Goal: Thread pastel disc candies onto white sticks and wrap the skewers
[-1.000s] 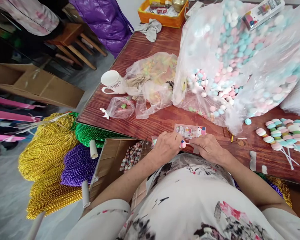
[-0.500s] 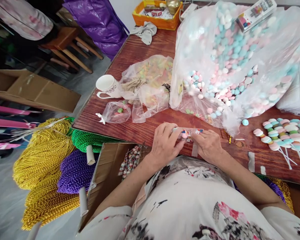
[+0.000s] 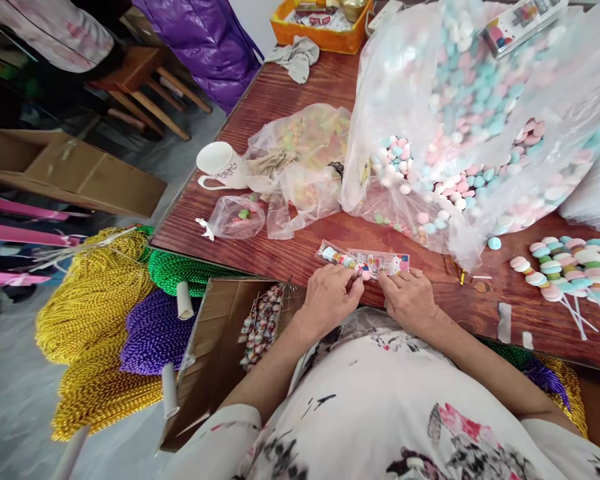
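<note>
Both hands on the candy packet (image 3: 367, 262), lower middle

Left hand (image 3: 330, 297) and right hand (image 3: 407, 300) each pinch the near edge of the packet, flat on the tabletop (image 3: 300, 250), grip closed on the wrap. Slick film, so it could slide out; farther up, the slumped candy bag (image 3: 480, 100) looks ready to spill discs.

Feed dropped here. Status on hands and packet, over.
Left hand and right hand pinch candy packet, near edge. Packet flat on table. Big candy bag beyond, apart.
</note>
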Demonstrator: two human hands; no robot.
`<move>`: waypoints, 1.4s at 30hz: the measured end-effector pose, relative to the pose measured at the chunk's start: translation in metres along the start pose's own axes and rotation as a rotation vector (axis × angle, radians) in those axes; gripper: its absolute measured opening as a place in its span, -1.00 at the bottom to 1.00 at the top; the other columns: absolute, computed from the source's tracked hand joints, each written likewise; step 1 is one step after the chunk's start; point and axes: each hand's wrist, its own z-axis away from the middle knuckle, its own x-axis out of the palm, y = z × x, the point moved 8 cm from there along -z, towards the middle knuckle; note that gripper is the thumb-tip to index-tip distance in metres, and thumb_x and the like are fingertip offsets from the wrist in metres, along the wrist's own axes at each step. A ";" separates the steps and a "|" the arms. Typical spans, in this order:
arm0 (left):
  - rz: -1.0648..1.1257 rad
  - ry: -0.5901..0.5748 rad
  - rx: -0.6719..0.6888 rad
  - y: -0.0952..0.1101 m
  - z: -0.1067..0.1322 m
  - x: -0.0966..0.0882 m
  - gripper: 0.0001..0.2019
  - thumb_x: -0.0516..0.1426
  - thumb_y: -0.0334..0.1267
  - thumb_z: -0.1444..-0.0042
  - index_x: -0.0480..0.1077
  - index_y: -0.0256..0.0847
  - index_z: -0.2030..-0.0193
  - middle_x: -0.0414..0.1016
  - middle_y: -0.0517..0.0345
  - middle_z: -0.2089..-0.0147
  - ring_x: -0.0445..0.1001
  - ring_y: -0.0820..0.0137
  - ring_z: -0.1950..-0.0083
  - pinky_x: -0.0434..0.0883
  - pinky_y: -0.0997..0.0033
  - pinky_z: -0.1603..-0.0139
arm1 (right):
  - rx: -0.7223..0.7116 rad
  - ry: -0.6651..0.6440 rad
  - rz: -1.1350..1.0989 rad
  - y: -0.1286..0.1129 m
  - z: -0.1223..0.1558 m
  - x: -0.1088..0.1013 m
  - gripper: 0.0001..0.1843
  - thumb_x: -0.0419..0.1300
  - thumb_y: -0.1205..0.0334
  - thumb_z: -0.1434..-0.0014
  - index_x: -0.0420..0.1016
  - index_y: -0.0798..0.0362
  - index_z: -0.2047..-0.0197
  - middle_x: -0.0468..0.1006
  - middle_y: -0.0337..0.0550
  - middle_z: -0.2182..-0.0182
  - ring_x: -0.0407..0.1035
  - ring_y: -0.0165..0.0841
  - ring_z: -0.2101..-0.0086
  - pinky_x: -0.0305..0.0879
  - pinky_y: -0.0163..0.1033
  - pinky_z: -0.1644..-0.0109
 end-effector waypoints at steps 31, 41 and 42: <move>0.106 0.042 0.330 0.033 -0.013 -0.048 -0.80 0.07 -0.23 -0.21 0.44 -0.23 0.11 0.50 -0.06 0.09 0.36 0.21 0.01 0.31 0.10 -0.09 | -0.079 0.094 -0.178 0.014 0.002 -0.013 -0.68 -0.03 0.45 -0.20 0.52 0.11 0.14 0.47 -0.18 0.51 0.23 -0.39 0.46 0.02 -0.24 0.33; 0.940 -0.468 0.077 0.013 -0.008 0.029 -0.60 0.02 -0.05 -0.23 0.28 -0.27 0.54 0.15 0.28 0.56 0.12 0.53 0.50 0.15 0.52 0.47 | -0.302 0.099 -0.150 0.001 -0.006 -0.033 -0.76 0.05 0.41 -0.22 0.52 0.08 0.15 0.54 -0.17 0.44 0.28 -0.37 0.40 0.06 -0.19 0.28; 0.985 -0.391 0.045 0.011 -0.007 0.031 -0.61 0.03 -0.05 -0.22 0.31 -0.28 0.52 0.17 0.28 0.55 0.14 0.53 0.49 0.16 0.52 0.46 | -0.265 0.094 -0.182 0.003 -0.009 -0.032 -0.75 0.05 0.41 -0.22 0.52 0.08 0.12 0.57 -0.14 0.37 0.31 -0.36 0.37 0.11 -0.19 0.26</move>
